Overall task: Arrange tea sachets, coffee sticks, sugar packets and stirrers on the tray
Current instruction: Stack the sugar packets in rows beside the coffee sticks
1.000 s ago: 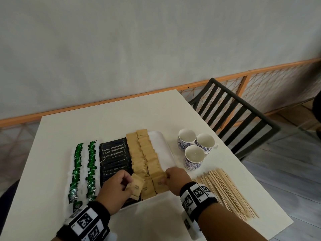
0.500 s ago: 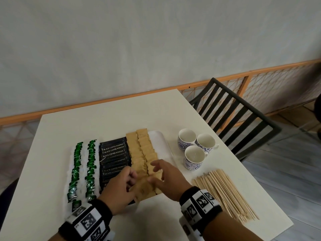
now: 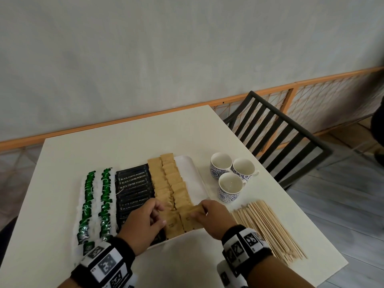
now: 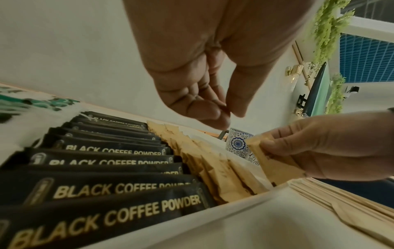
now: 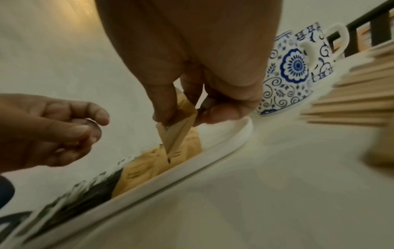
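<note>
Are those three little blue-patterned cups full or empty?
Empty: the three cups stand upright on the table right of the tray, and their white insides show no liquid.

1. White rectangular tray (image 3: 199, 179) lies flat on the table and holds rows of packets; a bare strip shows along its right side.
2. Green-and-white tea sachets (image 3: 97, 202) fill two columns at the tray's left, overlapping one another.
3. Black coffee sticks (image 3: 133, 183) printed "BLACK COFFEE POWDER" in gold lie crosswise in one overlapping column, just right of the tea.
4. Tan paper sugar packets (image 3: 168, 183) form two overlapping columns just right of the coffee.
5. One tan sugar packet (image 5: 179, 129), pinched by its top edge, stands tilted over the near end of the right column.
6. Pale wooden stirrers (image 3: 268, 227) lie side by side on the table, right of the tray.
</note>
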A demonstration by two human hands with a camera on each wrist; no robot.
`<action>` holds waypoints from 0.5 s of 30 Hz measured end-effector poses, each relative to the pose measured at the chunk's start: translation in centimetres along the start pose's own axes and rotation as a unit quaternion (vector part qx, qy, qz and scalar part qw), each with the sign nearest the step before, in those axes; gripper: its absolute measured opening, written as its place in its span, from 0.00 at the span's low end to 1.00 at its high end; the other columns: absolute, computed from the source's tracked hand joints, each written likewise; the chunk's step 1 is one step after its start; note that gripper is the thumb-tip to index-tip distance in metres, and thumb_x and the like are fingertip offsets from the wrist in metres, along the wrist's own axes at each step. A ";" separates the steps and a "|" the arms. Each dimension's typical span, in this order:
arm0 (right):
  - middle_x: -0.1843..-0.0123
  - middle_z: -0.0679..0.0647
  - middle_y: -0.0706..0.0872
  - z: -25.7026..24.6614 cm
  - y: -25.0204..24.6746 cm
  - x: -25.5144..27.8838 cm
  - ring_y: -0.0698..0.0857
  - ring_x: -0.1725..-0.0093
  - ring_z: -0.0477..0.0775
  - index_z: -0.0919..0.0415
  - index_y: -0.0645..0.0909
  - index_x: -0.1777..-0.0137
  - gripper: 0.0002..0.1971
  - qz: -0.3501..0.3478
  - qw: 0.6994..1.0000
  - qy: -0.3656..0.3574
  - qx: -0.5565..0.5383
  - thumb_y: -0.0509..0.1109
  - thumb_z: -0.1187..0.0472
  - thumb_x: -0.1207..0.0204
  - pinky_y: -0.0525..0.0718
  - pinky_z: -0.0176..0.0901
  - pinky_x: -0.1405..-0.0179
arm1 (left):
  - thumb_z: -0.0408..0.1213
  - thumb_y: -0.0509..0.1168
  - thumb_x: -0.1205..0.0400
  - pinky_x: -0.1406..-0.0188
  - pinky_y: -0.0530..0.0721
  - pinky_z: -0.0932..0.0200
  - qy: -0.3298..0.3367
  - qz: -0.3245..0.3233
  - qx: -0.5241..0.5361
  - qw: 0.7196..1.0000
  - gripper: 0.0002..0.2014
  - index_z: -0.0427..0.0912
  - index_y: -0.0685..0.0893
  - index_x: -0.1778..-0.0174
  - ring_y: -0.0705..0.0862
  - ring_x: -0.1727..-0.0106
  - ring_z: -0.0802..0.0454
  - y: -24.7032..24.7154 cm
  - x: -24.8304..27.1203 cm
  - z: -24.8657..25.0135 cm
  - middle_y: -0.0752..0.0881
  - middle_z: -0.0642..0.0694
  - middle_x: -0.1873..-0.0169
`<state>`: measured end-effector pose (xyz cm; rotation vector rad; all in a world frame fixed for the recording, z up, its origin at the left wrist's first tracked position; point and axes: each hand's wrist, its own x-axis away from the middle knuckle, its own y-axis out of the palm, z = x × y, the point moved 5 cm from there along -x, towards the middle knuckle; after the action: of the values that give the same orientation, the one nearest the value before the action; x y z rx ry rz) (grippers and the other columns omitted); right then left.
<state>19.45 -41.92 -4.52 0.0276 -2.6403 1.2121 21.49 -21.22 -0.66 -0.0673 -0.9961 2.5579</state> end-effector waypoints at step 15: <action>0.40 0.58 0.83 -0.4 1.8 -1.7 0.80 0.39 0.59 0.59 0.80 0.37 0.17 -0.066 0.996 -0.006 0.066 0.72 0.56 0.24 0.77 0.42 0.45 | 0.32 0.70 0.22 0.65 0.76 0.71 -0.028 -0.016 -0.010 0.999 0.11 0.55 0.80 0.54 0.77 0.68 0.64 -0.1 0.7 -1.0 0.82 0.52 0.67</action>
<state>20.95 -40.61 -5.99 0.2290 -2.5184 1.3418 21.07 -20.30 -1.29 0.0136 -1.0346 2.5334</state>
